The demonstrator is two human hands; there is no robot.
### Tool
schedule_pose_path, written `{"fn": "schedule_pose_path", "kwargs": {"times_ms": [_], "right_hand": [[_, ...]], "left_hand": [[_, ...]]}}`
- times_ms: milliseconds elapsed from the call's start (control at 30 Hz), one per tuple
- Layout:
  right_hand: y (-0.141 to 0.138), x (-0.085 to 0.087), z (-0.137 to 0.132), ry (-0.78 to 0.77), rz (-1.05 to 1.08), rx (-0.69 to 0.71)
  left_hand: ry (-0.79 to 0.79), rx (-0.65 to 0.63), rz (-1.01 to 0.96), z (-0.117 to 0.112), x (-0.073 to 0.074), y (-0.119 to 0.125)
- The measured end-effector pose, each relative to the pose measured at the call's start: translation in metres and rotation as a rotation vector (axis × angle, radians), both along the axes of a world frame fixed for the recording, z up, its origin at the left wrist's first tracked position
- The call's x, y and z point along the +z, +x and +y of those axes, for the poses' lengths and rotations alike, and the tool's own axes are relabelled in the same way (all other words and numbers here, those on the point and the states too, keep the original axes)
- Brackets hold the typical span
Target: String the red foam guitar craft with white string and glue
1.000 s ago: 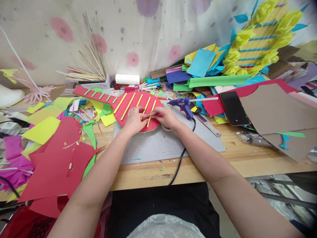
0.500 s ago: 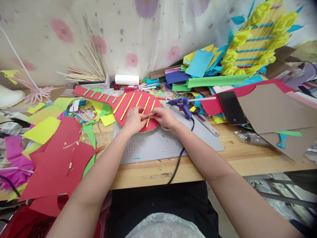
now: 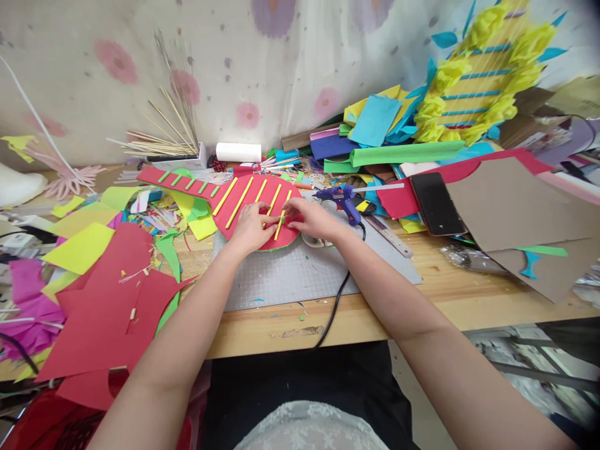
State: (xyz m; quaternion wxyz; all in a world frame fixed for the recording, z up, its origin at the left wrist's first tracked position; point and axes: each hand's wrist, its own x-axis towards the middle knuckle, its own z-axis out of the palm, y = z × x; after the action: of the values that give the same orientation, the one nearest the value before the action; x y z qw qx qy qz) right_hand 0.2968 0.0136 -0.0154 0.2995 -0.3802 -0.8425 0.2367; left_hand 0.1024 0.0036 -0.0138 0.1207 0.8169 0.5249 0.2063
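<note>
A red guitar-shaped paper cutout [image 3: 244, 190] lies on a grey cutting mat [image 3: 300, 269], with several yellow strips across its body and green ones along its neck. My left hand [image 3: 250, 226] rests on the red body with fingers curled, its fingertips pinching the nearest yellow strip [image 3: 280, 220]. My right hand [image 3: 312, 220] meets it from the right, fingertips pinched on the same strip. Both hands press the strip against the red paper.
A blue glue gun [image 3: 341, 197] lies just right of my hands, its black cord [image 3: 335, 306] running over the table's front edge. A metal ruler [image 3: 389, 236], a black phone [image 3: 438, 203], brown cardboard [image 3: 520, 212], and piles of coloured paper [image 3: 107, 294] crowd both sides.
Both hands stay pinched on the yellow strip; they and the whole scene shift slightly up and left as my head moves.
</note>
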Motion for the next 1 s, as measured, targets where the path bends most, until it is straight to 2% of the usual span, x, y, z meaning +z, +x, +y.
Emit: {"fn": "schedule_pose_path", "kwargs": {"times_ms": [167,533,1000], "right_hand": [[0.001,-0.002,0.003,0.050,-0.121,-0.012],[-0.005,-0.011,0.003,0.103,-0.108,-0.066],[-0.006,-0.018,0.005,0.192,-0.096,-0.025]], "left_hand": [[-0.002,-0.004,0.003,-0.001,0.002,0.000],[0.032,-0.013,0.047,-0.002,0.000,-0.001],[0.063,-0.022,0.073,-0.003,-0.001,0.001]]}}
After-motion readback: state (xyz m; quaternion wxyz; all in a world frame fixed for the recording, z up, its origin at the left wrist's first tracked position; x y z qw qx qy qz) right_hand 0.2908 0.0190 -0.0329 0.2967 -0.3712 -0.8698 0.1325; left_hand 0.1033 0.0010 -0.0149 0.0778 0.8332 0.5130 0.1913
